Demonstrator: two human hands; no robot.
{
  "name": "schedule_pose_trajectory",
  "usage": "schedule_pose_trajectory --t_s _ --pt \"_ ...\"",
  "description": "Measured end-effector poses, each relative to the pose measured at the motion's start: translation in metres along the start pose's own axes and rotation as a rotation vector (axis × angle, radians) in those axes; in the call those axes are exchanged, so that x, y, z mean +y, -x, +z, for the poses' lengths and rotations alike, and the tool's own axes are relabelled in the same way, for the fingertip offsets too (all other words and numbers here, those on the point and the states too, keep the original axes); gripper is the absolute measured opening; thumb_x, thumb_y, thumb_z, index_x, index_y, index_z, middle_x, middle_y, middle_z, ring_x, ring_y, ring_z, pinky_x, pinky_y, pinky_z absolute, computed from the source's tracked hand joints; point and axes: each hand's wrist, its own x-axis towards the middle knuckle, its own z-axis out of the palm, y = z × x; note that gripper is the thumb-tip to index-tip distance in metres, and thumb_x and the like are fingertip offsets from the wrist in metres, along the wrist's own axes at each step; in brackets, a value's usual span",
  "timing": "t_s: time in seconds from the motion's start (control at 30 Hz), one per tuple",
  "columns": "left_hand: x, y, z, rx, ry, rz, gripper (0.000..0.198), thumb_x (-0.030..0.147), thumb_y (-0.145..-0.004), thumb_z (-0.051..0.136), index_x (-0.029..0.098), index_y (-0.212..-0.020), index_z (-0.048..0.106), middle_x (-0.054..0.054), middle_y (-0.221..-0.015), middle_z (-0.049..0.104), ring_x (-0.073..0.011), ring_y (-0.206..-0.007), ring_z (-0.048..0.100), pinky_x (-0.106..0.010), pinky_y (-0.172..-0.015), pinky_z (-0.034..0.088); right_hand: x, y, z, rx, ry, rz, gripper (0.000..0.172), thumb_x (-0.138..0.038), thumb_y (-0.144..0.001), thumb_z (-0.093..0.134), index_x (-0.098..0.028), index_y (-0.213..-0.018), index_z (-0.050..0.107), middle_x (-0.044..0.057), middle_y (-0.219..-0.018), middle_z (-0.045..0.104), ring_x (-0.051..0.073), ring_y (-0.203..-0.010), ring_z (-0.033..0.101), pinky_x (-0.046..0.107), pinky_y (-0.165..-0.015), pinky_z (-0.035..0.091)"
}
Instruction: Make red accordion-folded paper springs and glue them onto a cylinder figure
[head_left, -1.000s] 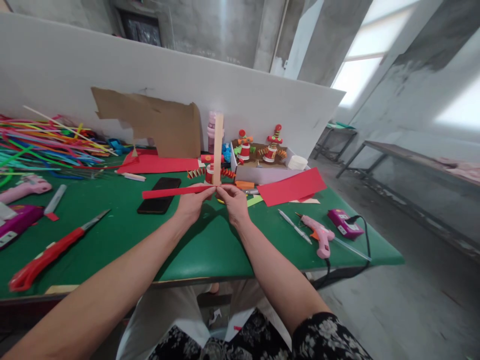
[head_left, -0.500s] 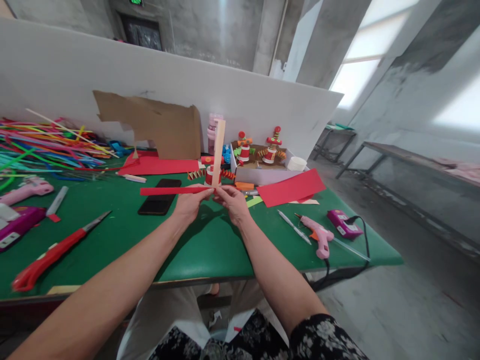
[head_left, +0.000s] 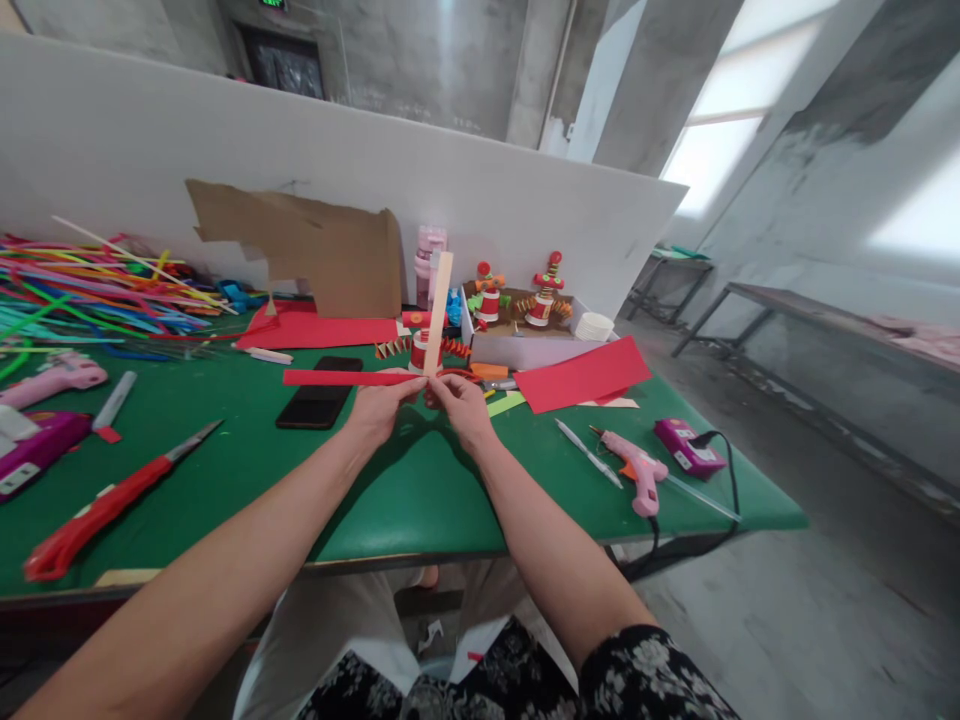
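Above the green table, my left hand and my right hand meet with fingertips pinched together. They grip two crossed paper strips at the crossing. A red strip runs out level to the left. A pale tan strip rises straight up from the pinch. Just behind the hands stands a small red-and-white paper figure with pleated orange arms.
A black phone lies left of the hands. Red-handled scissors, a pink glue gun with its cord, a white box of finished figures, red paper sheets, cardboard and a heap of coloured straws surround them.
Both hands shifted slightly with the strips; the tan strip sits a little lower and tilted, and the fingers have worked over the crossing point.
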Motion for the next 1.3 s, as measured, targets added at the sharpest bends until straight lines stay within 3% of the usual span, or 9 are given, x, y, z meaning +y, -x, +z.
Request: schedule_pose_trajectory --t_s 0.23,0.4,0.63,0.87,1.13,1.3 --pt "0.0022 0.0029 0.0036 -0.043 0.071 -0.056 0.043 0.041 -0.040 0.090 0.016 -0.065 0.065 0.000 -0.061 0.063 -0.0120 -0.056 0.054 -0.026 -0.054 0.042 0.0010 -0.0018 0.0016 0.024 0.089 -0.106 0.023 -0.041 -0.068 0.073 -0.022 -0.070 0.062 -0.006 -0.063 0.061 0.011 -0.060 0.055 0.025 -0.065 0.047" --pt "0.0029 0.0055 0.0064 -0.069 0.018 0.041 0.038 0.043 -0.045 0.087 0.017 -0.064 0.067 0.001 -0.059 0.062 -0.0119 -0.057 0.054 -0.027 -0.059 0.046 0.0038 -0.0022 0.0012 0.086 0.148 -0.151 0.022 -0.039 -0.070 0.070 -0.021 -0.066 0.059 -0.006 -0.057 0.058 0.011 -0.057 0.054 0.024 -0.063 0.046" --pt "0.0010 0.0003 -0.0002 -0.045 -0.051 0.082 0.029 0.036 -0.049 0.084 0.017 -0.060 0.067 0.000 -0.057 0.061 -0.0119 -0.055 0.053 -0.026 -0.055 0.042 -0.0002 -0.0003 0.0023 0.055 0.122 -0.070 0.030 -0.047 -0.065 0.076 -0.020 -0.068 0.063 -0.003 -0.061 0.064 0.012 -0.058 0.057 0.026 -0.061 0.049" --pt "0.0046 0.0023 -0.0016 -0.145 -0.203 0.105 0.026 0.037 -0.053 0.083 0.018 -0.056 0.067 0.000 -0.054 0.060 -0.0122 -0.054 0.050 -0.025 -0.053 0.040 0.0006 -0.0023 -0.0026 0.118 0.128 -0.122 0.032 -0.048 -0.062 0.077 -0.021 -0.063 0.062 -0.004 -0.059 0.061 0.012 -0.059 0.055 0.025 -0.062 0.047" --pt "0.0027 0.0039 0.0016 -0.169 -0.060 -0.008 0.043 0.043 -0.044 0.089 0.015 -0.071 0.071 -0.002 -0.065 0.067 -0.0140 -0.057 0.057 -0.029 -0.057 0.049 0.0037 -0.0037 -0.0003 0.209 0.046 -0.147 0.024 -0.040 -0.063 0.076 -0.020 -0.065 0.064 -0.002 -0.064 0.064 0.013 -0.063 0.058 0.026 -0.066 0.049" --pt "0.0026 0.0013 -0.0009 -0.126 -0.069 -0.007 0.040 0.040 -0.040 0.089 0.015 -0.063 0.069 -0.003 -0.061 0.066 -0.0146 -0.055 0.056 -0.029 -0.054 0.048 0.0012 -0.0010 0.0019 0.122 -0.009 -0.072 0.025 -0.039 -0.061 0.078 -0.019 -0.071 0.067 -0.003 -0.066 0.066 0.012 -0.062 0.057 0.026 -0.064 0.048"
